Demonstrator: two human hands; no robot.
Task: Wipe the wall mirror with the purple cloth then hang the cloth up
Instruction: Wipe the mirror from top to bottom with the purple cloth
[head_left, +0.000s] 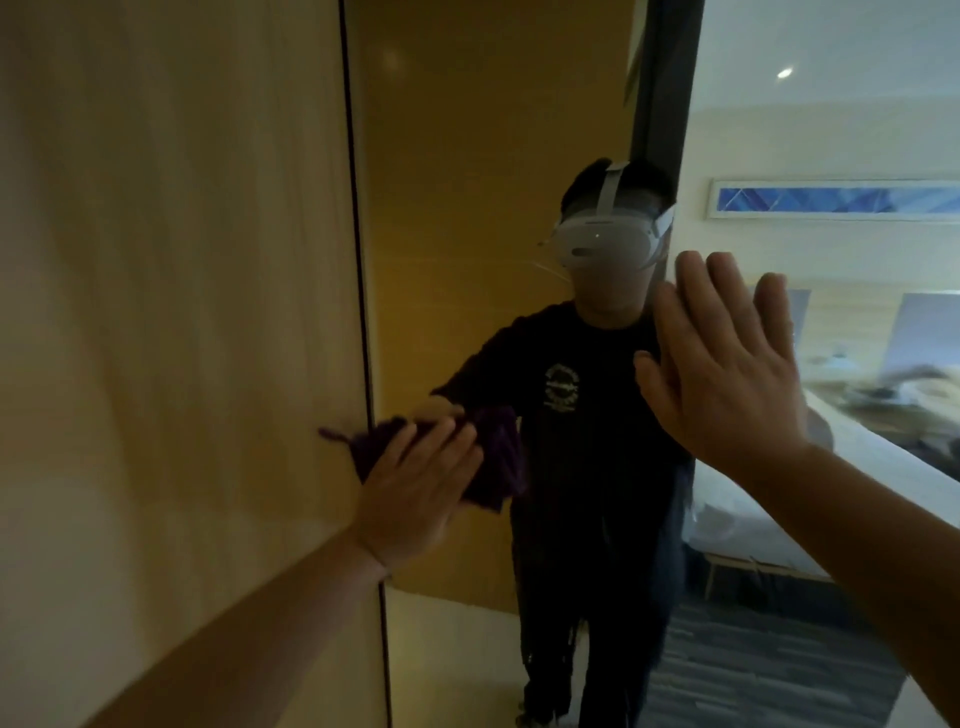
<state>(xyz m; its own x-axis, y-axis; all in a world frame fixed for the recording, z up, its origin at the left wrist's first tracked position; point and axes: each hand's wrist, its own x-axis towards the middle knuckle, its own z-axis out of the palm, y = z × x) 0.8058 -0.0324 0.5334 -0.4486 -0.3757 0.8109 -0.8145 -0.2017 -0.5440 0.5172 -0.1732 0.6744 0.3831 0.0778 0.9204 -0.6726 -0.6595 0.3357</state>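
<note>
Purple cloth (493, 457) is sitting bunched against the wall mirror (467, 218), low on the glass and just right of the mirror's dark left edge; a loose tail of it is trailing left across that edge onto the wood panel (171, 286).

Left to right:
- Wood panel is filling the left third of the view, pale grain, blurred.
- Left hand (415, 488) is pressing the cloth flat to the glass. Its grip is neither pinching nor curled: fingers lying together and extended, palm on the fabric, forearm coming up from the lower left. A thin band is showing at the wrist.
- Mirror is reflecting a person in dark clothes wearing a white headset (605, 241) with a strap over the top. A round pale emblem (561, 387) is showing on the chest of the shirt; lettering is there but too blurred to read. The reflected hand and cloth are meeting the real ones at the glass.
- Right hand (727, 364) is holding nothing, fingers spread wide and upright, palm toward the mirror. Whether it is touching the glass cannot be told.
- Reflected room at far right: a bed (857, 467) with white linen, a long framed blue picture (841, 200) on the wall, a ceiling light (785, 73). No readable writing anywhere.
</note>
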